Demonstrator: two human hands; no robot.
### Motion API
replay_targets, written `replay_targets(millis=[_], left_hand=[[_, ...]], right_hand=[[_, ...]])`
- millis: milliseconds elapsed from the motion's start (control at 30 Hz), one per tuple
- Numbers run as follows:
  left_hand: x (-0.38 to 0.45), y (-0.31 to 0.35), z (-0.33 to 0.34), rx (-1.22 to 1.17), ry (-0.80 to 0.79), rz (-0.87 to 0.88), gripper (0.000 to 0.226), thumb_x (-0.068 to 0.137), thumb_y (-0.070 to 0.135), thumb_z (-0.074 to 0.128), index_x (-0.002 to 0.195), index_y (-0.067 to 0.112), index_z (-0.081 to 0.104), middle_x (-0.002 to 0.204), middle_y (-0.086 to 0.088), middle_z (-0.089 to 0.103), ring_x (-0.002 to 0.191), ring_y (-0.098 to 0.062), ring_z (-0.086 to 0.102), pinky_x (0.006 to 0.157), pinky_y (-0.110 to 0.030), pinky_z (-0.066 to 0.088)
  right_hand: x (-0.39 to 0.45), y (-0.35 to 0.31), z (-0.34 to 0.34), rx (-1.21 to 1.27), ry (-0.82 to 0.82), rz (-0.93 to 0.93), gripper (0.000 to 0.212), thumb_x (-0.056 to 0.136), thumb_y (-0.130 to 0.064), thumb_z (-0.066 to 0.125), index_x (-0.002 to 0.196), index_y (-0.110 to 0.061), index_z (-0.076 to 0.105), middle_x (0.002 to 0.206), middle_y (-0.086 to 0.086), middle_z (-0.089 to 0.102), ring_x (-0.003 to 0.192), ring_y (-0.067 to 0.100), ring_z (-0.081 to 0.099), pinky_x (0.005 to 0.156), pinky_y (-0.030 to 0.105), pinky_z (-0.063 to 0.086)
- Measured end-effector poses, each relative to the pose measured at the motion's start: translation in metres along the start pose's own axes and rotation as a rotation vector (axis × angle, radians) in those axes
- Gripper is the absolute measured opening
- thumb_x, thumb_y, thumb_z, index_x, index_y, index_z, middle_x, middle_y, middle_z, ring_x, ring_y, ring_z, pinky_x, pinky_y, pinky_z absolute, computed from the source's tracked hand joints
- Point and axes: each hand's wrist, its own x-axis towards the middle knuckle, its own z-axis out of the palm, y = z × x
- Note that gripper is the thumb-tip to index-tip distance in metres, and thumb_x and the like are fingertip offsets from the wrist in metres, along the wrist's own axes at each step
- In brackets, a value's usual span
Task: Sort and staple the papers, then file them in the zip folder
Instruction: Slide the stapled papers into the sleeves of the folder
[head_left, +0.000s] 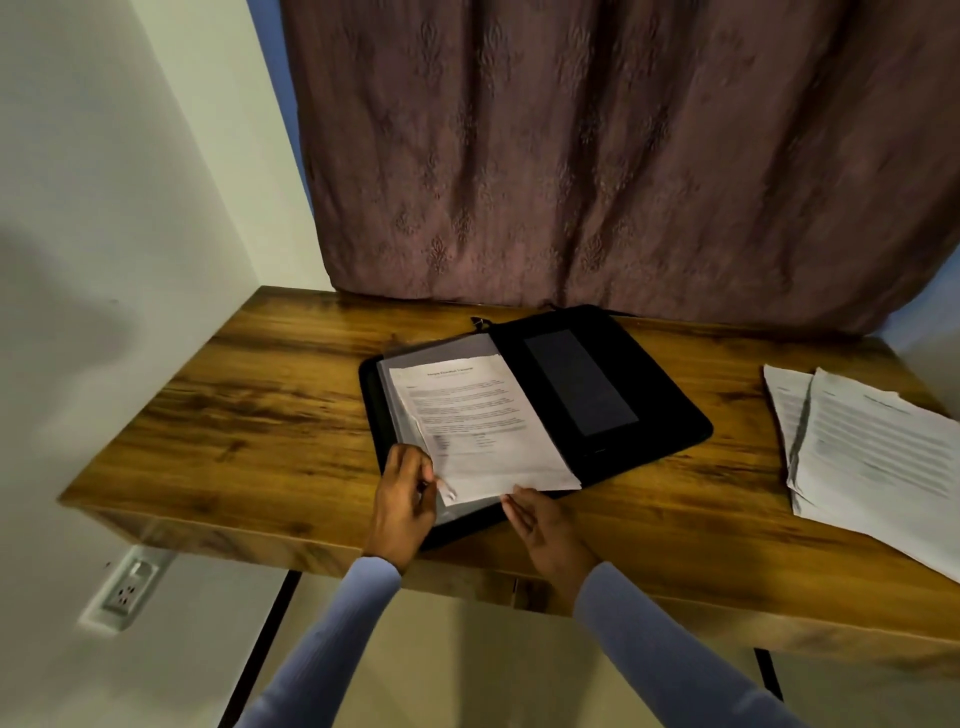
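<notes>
A black zip folder (613, 384) lies open on the wooden desk (249, 415). On its left half rests a printed set of papers (478, 421) over clear plastic sleeves (410, 358). My left hand (408, 499) pinches the near left corner of a sleeve beside the papers. Fingers of my right hand (545, 530) touch the near edge of the papers, held flat and apart. More printed papers (872, 457) lie in two overlapping stacks at the desk's right end. No stapler shows in view.
A brown patterned curtain (623, 156) hangs behind the desk. A white wall (104, 208) stands on the left, with a power socket (124, 587) below the desk's edge. Black desk legs (270, 623) run down underneath.
</notes>
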Motion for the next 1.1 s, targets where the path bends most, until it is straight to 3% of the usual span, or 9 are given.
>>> replay_targets(millis=[100,200,300,367,533,700,900,1000,1100], left_hand=[[0.0,-0.001,0.001,-0.014,-0.005,-0.002,0.023,0.079,-0.008,0.062,0.085,0.008,0.047,0.102,-0.005,0.047,0.095,-0.021,0.055,0.074,-0.03,0.054],[0.0,0.0,0.002,-0.013,-0.014,-0.011,0.019,0.082,-0.005,0.061,0.086,0.009,0.047,0.105,-0.004,0.047,0.1,-0.021,0.054,0.08,-0.032,0.055],[-0.001,0.001,0.002,-0.021,-0.014,-0.021,0.019,0.082,-0.004,0.06,0.084,0.01,0.047,0.103,-0.003,0.046,0.094,-0.018,0.053,0.078,-0.037,0.055],[-0.001,0.003,0.002,-0.017,-0.008,-0.007,0.018,0.082,-0.003,0.06,0.084,0.01,0.047,0.102,-0.004,0.047,0.091,-0.019,0.053,0.078,-0.039,0.054],[-0.001,0.005,0.002,-0.018,-0.035,0.004,0.013,0.085,0.003,0.058,0.086,0.009,0.047,0.106,-0.006,0.047,0.096,-0.022,0.053,0.081,-0.037,0.053],[-0.001,0.002,-0.002,-0.045,-0.015,0.005,0.012,0.088,0.004,0.056,0.087,0.011,0.046,0.104,-0.001,0.044,0.093,-0.017,0.051,0.079,-0.028,0.051],[-0.002,0.0,-0.004,-0.013,-0.021,0.032,0.009,0.085,0.007,0.049,0.08,0.01,0.043,0.096,-0.001,0.041,0.081,-0.016,0.048,0.067,-0.038,0.05],[-0.003,0.004,-0.003,-0.004,0.002,0.034,0.016,0.086,0.004,0.052,0.081,0.015,0.042,0.098,-0.002,0.042,0.083,-0.016,0.048,0.07,-0.026,0.047],[0.0,0.014,-0.004,0.016,0.033,0.066,0.023,0.081,-0.007,0.057,0.08,0.012,0.044,0.093,0.0,0.04,0.077,-0.009,0.043,0.068,-0.013,0.038]], right_hand=[[0.003,0.002,0.001,-0.016,0.01,-0.024,0.015,0.088,0.006,0.053,0.103,0.005,0.054,0.101,0.015,0.06,0.064,0.015,0.066,0.052,0.015,0.054],[0.009,-0.001,0.011,-0.031,0.02,-0.057,0.004,0.088,0.006,0.054,0.089,0.002,0.054,0.098,0.014,0.062,0.08,0.021,0.063,0.056,0.016,0.053],[0.024,-0.001,0.019,0.062,-0.015,-0.067,0.013,0.092,0.009,0.041,0.089,0.007,0.053,0.073,0.016,0.069,0.061,0.022,0.069,0.054,0.02,0.056],[0.034,0.001,0.023,0.107,-0.026,-0.087,0.016,0.094,0.009,0.038,0.092,0.01,0.053,0.081,0.019,0.067,0.055,0.019,0.069,0.054,0.02,0.056],[0.037,0.004,0.035,0.012,0.011,-0.157,0.016,0.085,0.005,0.06,0.1,0.009,0.058,0.089,0.016,0.066,0.059,0.013,0.069,0.055,0.017,0.055],[0.027,-0.007,0.019,-0.391,0.03,-0.185,0.007,0.078,-0.002,0.071,0.08,0.003,0.067,0.06,0.004,0.068,0.052,0.011,0.066,0.045,0.013,0.049],[-0.001,-0.027,-0.018,-1.328,-0.023,-0.917,0.009,0.084,-0.03,0.065,0.087,-0.023,0.061,0.082,-0.016,0.06,0.073,-0.001,0.058,0.066,0.011,0.049],[-0.009,-0.017,-0.005,-1.611,-0.128,-1.238,0.037,0.076,-0.053,0.062,0.101,-0.026,0.063,0.102,-0.012,0.059,0.09,0.004,0.055,0.072,0.018,0.049],[-0.009,0.001,0.017,-1.698,-0.225,-1.512,0.047,0.071,-0.054,0.057,0.101,-0.019,0.065,0.099,-0.003,0.063,0.088,0.013,0.059,0.065,0.02,0.05]])
